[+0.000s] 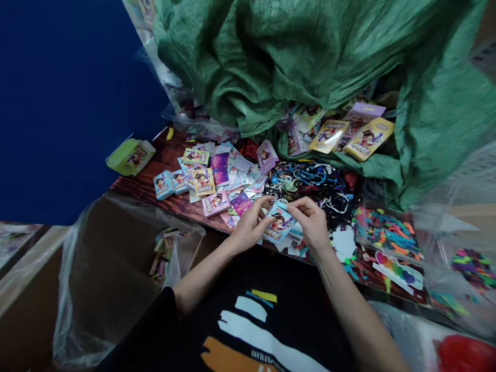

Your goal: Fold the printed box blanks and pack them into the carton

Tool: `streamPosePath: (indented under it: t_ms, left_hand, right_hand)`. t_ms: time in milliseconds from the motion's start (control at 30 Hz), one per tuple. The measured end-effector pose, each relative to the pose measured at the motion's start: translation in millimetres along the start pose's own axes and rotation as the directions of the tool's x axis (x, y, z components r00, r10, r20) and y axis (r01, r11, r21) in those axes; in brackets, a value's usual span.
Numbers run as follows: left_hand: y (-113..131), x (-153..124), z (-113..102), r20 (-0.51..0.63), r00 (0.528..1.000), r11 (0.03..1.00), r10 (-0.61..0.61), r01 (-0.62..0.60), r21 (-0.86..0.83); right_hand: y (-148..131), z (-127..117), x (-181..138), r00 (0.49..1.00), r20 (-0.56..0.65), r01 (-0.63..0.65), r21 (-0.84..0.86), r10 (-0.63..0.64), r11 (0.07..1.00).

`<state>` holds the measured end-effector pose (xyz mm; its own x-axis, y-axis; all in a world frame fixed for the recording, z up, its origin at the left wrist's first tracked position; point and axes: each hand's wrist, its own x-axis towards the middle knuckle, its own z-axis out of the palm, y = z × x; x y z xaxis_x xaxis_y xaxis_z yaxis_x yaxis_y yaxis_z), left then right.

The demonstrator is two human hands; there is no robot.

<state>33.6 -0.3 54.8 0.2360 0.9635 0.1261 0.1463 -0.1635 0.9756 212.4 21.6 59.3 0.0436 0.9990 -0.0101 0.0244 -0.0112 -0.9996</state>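
A light blue cartoon-printed card box [278, 225] is held up over the table's front edge. My left hand [250, 225] grips its left side, thumb across the front. At the box's top right corner, the fingers of my right hand [313, 223] are pinched together. Something thin and white shows at the top of the box, too small to make out. Left of my hands lie a yellow box [203, 182], a pink box [216, 203] and light blue boxes [163, 185] among loose cards. Tangled cords [310, 178] lie just beyond my right hand.
A green woven sack [310, 57] drapes over the back, with yellow and purple boxes [368, 138] at its mouth. Colourful small pieces [387, 232] and a rainbow-heart card [399, 271] lie right. A plastic-lined carton [112, 248] stands below left. A green box [132, 156] sits at the table's left end.
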Motion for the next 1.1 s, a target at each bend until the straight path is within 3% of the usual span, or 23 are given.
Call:
streamPosePath:
  t_ms: [100, 300, 533, 633, 833, 967, 1100]
  left_hand:
    - [-2.2, -1.7, 2.8, -0.022, 1.000, 1.000, -0.007, 0.007, -0.020]
    - [-5.1, -4.5, 6.1, -0.027, 1.000, 1.000, 0.016, -0.017, -0.015]
    - [-2.1, -0.5, -5.0, -0.006, 0.988, 0.985, 0.157, -0.156, 0.078]
    - [-2.0, -1.1, -8.1, 0.002, 0.993, 0.991, 0.122, -0.122, 0.062]
    - [-4.1, -5.0, -16.0, -0.026, 0.999, 0.999, 0.030, -0.031, -0.039]
    - [-9.5, -16.4, -29.9, 0.032, 0.994, 0.986, -0.108, 0.111, -0.124]
    - [-12.1, -26.5, -51.3, -0.015, 0.965, 0.941, -0.262, 0.252, -0.228]
  right_hand:
    - [1.3, 2.0, -6.8, 1.000, 0.016, -0.003, 0.020, 0.003, 1.000]
    - [5.1, 11.8, -21.5, 0.989, -0.029, 0.147, -0.018, -0.147, 0.989]
    - [-7.0, 5.0, -9.5, 0.979, 0.136, 0.159, -0.042, -0.152, 0.986]
    - [-7.9, 2.2, -4.9, 0.970, 0.225, 0.105, -0.035, -0.095, 0.994]
    - [-4.4, 11.5, -7.8, 0.974, 0.218, 0.073, -0.025, -0.066, 0.997]
    - [0.2, 32.8, -5.9, 0.946, 0.323, 0.013, -0.025, -0.004, 1.000]
    - [-1.4, 68.9, 10.1, 0.945, 0.321, -0.054, -0.019, 0.057, 0.998]
